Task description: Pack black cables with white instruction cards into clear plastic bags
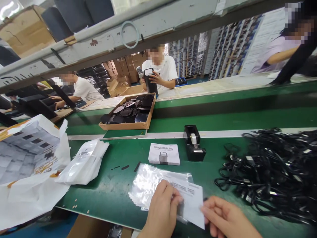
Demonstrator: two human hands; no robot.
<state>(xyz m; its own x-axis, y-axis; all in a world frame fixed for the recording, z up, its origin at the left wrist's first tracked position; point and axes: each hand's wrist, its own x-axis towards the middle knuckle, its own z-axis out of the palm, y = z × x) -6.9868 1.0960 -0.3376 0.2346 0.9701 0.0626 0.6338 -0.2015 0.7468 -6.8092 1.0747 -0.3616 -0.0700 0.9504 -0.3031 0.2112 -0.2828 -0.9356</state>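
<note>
A white printed manual [194, 201] lies partly within a clear plastic bag, low in the middle of the view. My left hand [163, 208] pinches the bag's edge at the manual's left part, its fingers closed. On the right edge of the manual, my right hand [223, 215] has thumb and fingers pressed together. Beneath and left of my left hand spreads a stack of clear plastic bags [143, 185]. Just behind them sits a stack of the same manuals [164, 154], with "THUNDERTRAIL PRO" on top.
A black tape dispenser [195, 150] stands behind the hands. Tangled black cables [269, 175] heap at right. White packets [84, 162] and a large open white sack [32, 152] lie left. A carton tray [123, 126] holds black parts. Across the bench, a person [160, 69] holds a black device.
</note>
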